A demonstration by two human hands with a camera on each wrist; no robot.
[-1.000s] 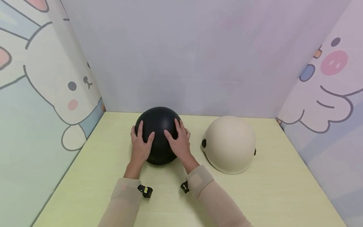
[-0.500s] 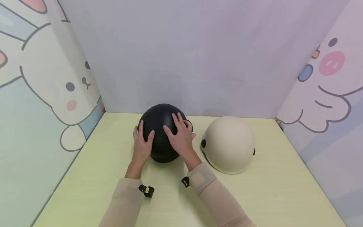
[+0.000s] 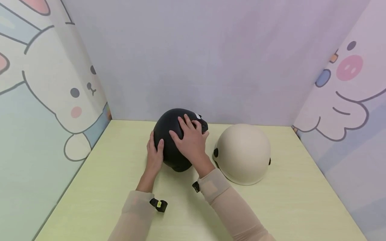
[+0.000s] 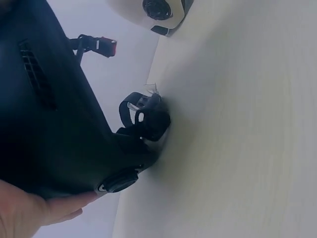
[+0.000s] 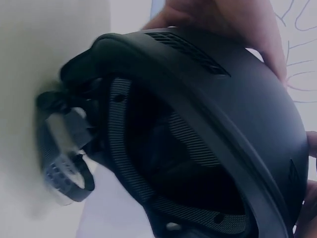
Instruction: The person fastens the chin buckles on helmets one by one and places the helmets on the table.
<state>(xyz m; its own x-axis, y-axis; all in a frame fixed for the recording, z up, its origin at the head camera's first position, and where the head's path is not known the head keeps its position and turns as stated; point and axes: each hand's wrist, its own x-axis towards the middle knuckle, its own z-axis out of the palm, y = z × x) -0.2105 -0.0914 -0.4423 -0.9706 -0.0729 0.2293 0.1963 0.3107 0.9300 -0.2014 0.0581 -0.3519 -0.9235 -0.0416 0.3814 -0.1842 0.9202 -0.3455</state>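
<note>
The left wrist view crops both the black helmet point(image 4: 57, 116) and cream helmet point(image 4: 134, 10).

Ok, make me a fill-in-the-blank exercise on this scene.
1. The left hand and right hand both hold the ____ helmet.
2. The cream helmet sits to the person's ____ of it.
3. In the left wrist view, the dark buckle has a ____ end.
4. The snout drawn on the right wall is ____.

Missing words: black; right; red; pink.
</note>
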